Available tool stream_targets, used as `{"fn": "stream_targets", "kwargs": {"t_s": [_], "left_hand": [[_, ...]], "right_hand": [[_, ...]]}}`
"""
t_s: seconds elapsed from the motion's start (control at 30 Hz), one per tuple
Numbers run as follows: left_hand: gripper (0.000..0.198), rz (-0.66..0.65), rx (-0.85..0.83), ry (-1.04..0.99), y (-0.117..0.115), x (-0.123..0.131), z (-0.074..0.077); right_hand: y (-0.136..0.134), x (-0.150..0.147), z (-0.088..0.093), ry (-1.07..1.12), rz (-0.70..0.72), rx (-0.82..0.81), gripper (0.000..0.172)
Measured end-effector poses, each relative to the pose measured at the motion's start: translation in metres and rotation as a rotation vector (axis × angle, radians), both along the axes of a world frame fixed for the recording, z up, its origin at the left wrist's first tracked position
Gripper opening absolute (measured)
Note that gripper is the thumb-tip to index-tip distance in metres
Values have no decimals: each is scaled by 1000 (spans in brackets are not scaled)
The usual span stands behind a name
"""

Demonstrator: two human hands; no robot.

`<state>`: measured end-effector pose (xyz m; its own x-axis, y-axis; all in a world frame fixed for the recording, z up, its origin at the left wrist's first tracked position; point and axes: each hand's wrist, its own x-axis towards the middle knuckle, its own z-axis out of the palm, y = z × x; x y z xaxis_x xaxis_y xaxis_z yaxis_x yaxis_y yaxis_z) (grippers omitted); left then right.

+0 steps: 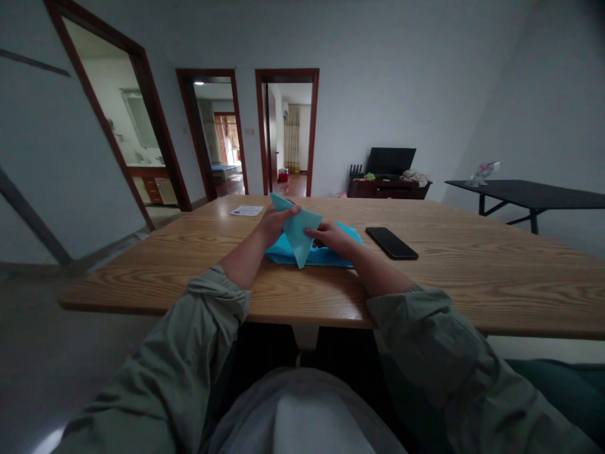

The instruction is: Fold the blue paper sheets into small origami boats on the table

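Observation:
Between my two hands a piece of folded light-blue paper [299, 232] is held up, with pointed corners at the top left, the right and the bottom. My left hand [275, 224] grips its left side, thumb lying across the front face. At the right corner my right hand [331, 236] pinches the paper between thumb and fingers. Below and behind it, a brighter blue sheet or packet [281, 252] lies flat on the wooden table [203, 277], partly covered by the paper and my hands.
A black phone [391, 243] lies on the table to the right. A white printed card or slip [246, 210] is at the far left. Beyond the table stand a cabinet [390, 188] with a dark screen [391, 161] and a black side table [529, 191].

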<state>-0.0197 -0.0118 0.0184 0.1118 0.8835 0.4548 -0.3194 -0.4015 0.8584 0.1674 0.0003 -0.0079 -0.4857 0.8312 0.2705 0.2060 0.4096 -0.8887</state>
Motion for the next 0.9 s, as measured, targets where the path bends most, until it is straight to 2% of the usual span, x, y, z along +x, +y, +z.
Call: {"fn": "stream_targets", "kwargs": {"t_s": [0.13,0.3,0.5,0.67,0.9], "left_hand": [[40,65,17,-35,3,-2,-1],[38,90,0,-90,7,-4,-1],[36,55,0,-115,4,-5,3],[35,17,-1,-131,0,-4,6],[41,115,16,-127,1,-7,8]], "right_hand": [[-1,0,1,-12,-14,8,43],[1,1,0,39,-34,-12,41],[7,3,-2,113,-65,-52,43],[5,5,-1,69,-50,-56,40],[3,2,0,102,-1,-77,40]]}}
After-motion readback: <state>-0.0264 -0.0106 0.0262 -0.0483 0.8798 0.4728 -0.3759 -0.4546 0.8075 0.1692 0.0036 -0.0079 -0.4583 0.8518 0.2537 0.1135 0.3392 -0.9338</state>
